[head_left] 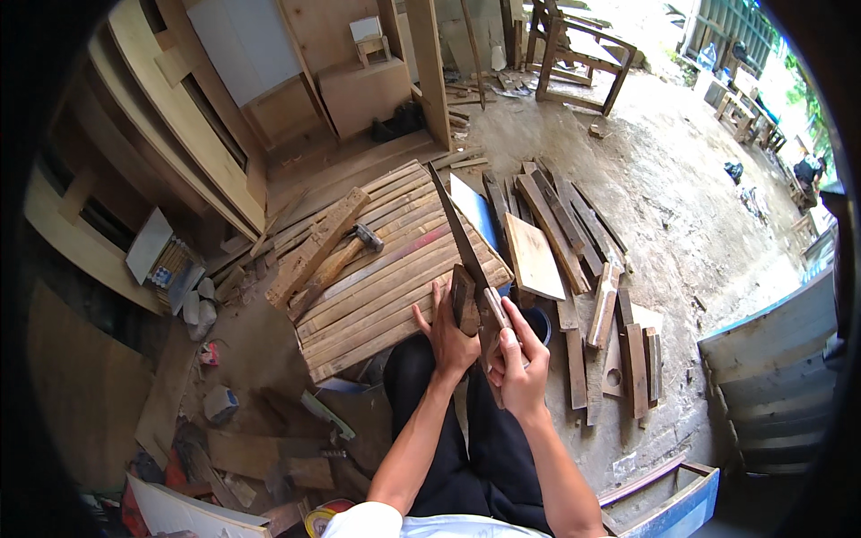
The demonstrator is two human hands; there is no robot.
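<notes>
Handsaw [462, 235] sits in the right hand [522, 363], handle [491, 345] partly hidden, while the left hand [450, 342] grips dark wood [464, 302].

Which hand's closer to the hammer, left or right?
Left. The left hand is right of and nearer than us to the hammer, beside a dark wood block; the right hand is farther right, holding the saw.

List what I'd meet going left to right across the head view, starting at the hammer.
Hammer → left hand → right hand → upright ribbed panel at the right.
</notes>
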